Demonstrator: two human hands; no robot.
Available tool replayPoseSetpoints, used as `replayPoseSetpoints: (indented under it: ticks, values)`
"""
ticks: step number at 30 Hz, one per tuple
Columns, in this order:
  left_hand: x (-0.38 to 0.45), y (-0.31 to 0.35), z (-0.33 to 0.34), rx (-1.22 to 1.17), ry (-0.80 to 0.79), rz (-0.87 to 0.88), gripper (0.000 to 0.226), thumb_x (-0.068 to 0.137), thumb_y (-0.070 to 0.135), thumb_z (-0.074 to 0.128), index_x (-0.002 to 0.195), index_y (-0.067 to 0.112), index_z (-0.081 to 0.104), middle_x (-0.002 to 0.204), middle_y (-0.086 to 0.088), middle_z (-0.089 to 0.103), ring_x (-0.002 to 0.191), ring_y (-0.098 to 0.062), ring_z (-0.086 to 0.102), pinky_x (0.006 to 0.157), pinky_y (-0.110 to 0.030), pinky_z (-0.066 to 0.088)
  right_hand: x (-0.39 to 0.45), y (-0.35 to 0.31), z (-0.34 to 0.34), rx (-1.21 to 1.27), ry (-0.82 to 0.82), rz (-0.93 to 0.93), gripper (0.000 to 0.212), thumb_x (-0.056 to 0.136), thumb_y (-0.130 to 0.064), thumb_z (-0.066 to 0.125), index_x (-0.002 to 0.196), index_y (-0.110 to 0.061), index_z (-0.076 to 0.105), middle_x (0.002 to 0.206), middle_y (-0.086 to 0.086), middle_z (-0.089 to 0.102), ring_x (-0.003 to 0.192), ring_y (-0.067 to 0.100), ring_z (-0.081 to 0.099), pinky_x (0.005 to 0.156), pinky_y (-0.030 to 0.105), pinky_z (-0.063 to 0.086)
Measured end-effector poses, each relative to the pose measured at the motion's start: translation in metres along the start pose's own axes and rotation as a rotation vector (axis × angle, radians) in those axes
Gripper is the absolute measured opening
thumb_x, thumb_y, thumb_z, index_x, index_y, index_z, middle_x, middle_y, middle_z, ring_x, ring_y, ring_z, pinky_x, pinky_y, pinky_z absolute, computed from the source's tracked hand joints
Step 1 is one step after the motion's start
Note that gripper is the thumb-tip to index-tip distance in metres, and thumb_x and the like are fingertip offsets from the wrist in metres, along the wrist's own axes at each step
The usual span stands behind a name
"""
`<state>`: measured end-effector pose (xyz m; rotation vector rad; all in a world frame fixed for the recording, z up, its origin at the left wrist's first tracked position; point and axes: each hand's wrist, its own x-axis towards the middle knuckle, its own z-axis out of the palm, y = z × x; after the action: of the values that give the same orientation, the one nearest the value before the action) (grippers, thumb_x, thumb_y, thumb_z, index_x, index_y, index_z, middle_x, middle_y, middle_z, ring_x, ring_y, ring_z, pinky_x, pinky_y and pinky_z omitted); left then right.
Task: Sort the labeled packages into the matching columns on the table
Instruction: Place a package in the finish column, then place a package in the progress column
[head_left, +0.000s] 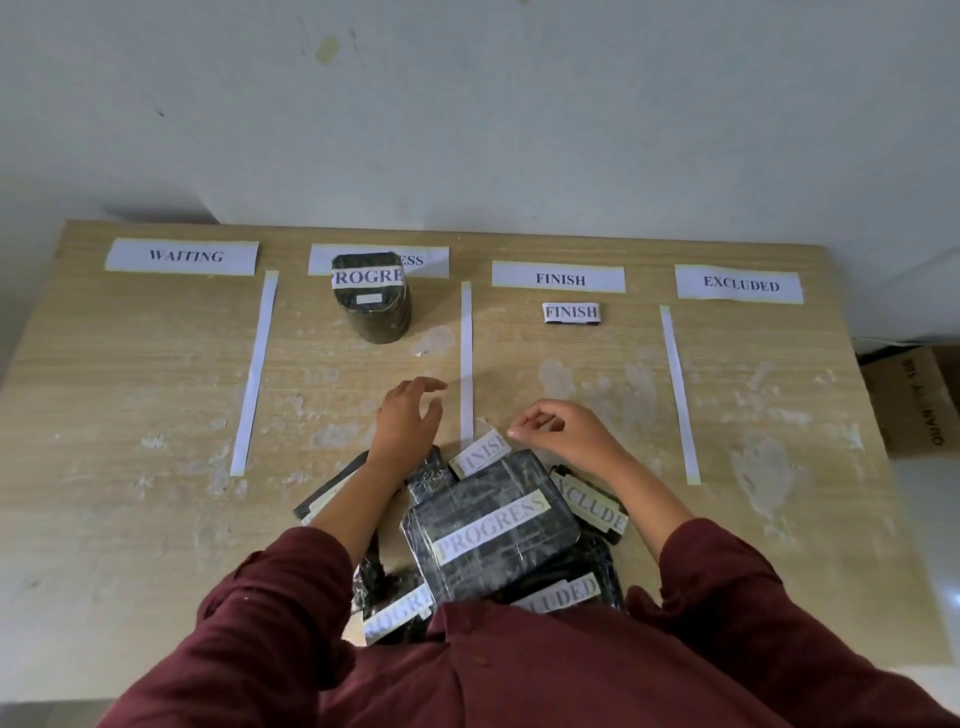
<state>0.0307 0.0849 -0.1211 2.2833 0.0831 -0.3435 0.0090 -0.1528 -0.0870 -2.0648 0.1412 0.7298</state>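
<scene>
A heap of black wrapped packages lies at the table's near edge, topped by a large one labeled PROGRESS (491, 530). Beside it lie a FINISH package (480, 453), two EXCLUDED packages (592, 506) (563, 595) and another PROGRESS package (397, 613). My left hand (410, 415) hovers over the heap's far left, fingers spread, holding nothing. My right hand (563, 431) hovers by the FINISH package, fingers curled, fingertips close to its label. A stack of PROGRESS packages (371, 296) stands in the PROGRESS column. One small FINISH package (571, 313) lies in the FINISH column.
Paper headers read WAITING (182, 255), PROGRESS (423, 260), FINISH (558, 278) and EXCLUDED (740, 284). Three white paper strips (254, 374) (466, 358) (678, 395) divide the wooden table (130, 389) into columns. A cardboard box (914, 400) stands on the floor to the right. A wall rises behind.
</scene>
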Motion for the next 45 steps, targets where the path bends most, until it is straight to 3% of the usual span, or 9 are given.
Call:
replayPoseSetpoints:
  ticks: [4, 8, 16, 22, 25, 31, 36, 40, 45]
  values:
    - [-0.025, -0.007, -0.008, -0.042, 0.021, 0.01, 0.022, 0.093, 0.018, 0.048, 0.109, 0.021, 0.063, 0.117, -0.003, 0.063, 0.113, -0.023, 0.055, 0.098, -0.042, 0.044, -0.031, 0.005, 0.001, -0.092, -0.053, 0.059, 0.063, 0.061, -0.076, 0.068, 0.107, -0.032, 0.069, 0.106, -0.013, 0.064, 0.096, 0.0, 0.059, 0.073, 0.021, 0.043]
    - [-0.048, -0.008, -0.009, -0.064, 0.056, 0.006, 0.022, 0.094, 0.017, 0.047, 0.109, 0.019, 0.063, 0.117, -0.004, 0.063, 0.113, -0.023, 0.053, 0.09, -0.032, 0.042, -0.052, 0.026, 0.022, -0.306, -0.055, 0.105, 0.093, 0.056, -0.085, 0.063, 0.123, -0.021, 0.06, 0.126, -0.005, 0.046, 0.12, 0.014, 0.042, 0.1, 0.032, 0.04]
    - [-0.08, 0.007, -0.018, -0.145, 0.123, -0.013, 0.023, 0.096, 0.018, 0.046, 0.111, 0.016, 0.064, 0.121, -0.003, 0.059, 0.106, -0.01, 0.048, 0.085, -0.026, 0.038, -0.084, 0.014, 0.033, -0.01, 0.064, -0.097, 0.063, 0.066, -0.057, 0.08, 0.119, -0.035, 0.054, 0.111, -0.015, 0.062, 0.099, -0.003, 0.059, 0.083, 0.025, 0.052]
    - [-0.09, 0.02, -0.028, -0.333, 0.124, -0.065, 0.024, 0.098, 0.021, 0.045, 0.11, 0.012, 0.064, 0.113, -0.004, 0.065, 0.1, -0.017, 0.058, 0.084, -0.038, 0.054, -0.092, 0.006, 0.026, 0.454, 0.173, -0.072, 0.047, 0.077, -0.033, 0.078, 0.118, -0.034, 0.055, 0.109, 0.006, 0.066, 0.091, 0.016, 0.069, 0.073, 0.029, 0.058]
    - [-0.096, 0.031, -0.031, -0.396, 0.07, -0.098, 0.032, 0.098, 0.032, 0.044, 0.115, 0.011, 0.061, 0.111, -0.004, 0.065, 0.099, -0.017, 0.058, 0.076, -0.024, 0.047, -0.09, 0.009, 0.023, 0.544, 0.258, -0.025, 0.046, 0.078, -0.036, 0.076, 0.119, -0.03, 0.055, 0.112, 0.008, 0.067, 0.095, 0.02, 0.069, 0.081, 0.036, 0.057]
    - [-0.093, 0.036, -0.034, -0.63, -0.122, -0.218, 0.051, 0.087, 0.056, 0.051, 0.119, 0.016, 0.054, 0.116, -0.004, 0.062, 0.103, -0.023, 0.061, 0.084, -0.034, 0.049, -0.083, -0.002, 0.021, 0.798, 0.342, 0.044, 0.054, 0.071, -0.045, 0.077, 0.117, -0.028, 0.053, 0.117, 0.005, 0.065, 0.104, 0.022, 0.066, 0.087, 0.049, 0.056]
    - [-0.093, 0.036, -0.037, -0.801, -0.194, -0.281, 0.051, 0.084, 0.042, 0.064, 0.123, 0.014, 0.049, 0.115, -0.006, 0.063, 0.095, -0.017, 0.066, 0.065, -0.022, 0.053, -0.067, -0.019, 0.038, 0.85, 0.299, 0.051, 0.055, 0.077, -0.048, 0.071, 0.122, -0.025, 0.05, 0.121, 0.004, 0.063, 0.113, 0.023, 0.061, 0.095, 0.054, 0.051]
    - [-0.087, 0.011, -0.049, -0.95, -0.065, -0.358, 0.05, 0.083, 0.035, 0.068, 0.123, 0.008, 0.052, 0.109, -0.01, 0.068, 0.091, -0.023, 0.069, 0.08, -0.033, 0.056, -0.05, -0.036, 0.055, 0.863, 0.211, 0.025, 0.041, 0.096, -0.039, 0.051, 0.129, -0.013, 0.049, 0.12, 0.011, 0.064, 0.112, 0.027, 0.062, 0.092, 0.044, 0.053]
    - [-0.062, -0.033, -0.082, -0.908, 0.197, -0.495, 0.067, 0.082, 0.049, 0.065, 0.132, 0.008, 0.047, 0.125, -0.014, 0.061, 0.11, -0.033, 0.061, 0.098, -0.046, 0.049, -0.034, -0.038, 0.079, 0.339, 0.207, -0.034, 0.033, 0.099, -0.031, 0.047, 0.132, -0.022, 0.047, 0.13, -0.004, 0.052, 0.123, 0.019, 0.052, 0.097, 0.031, 0.044]
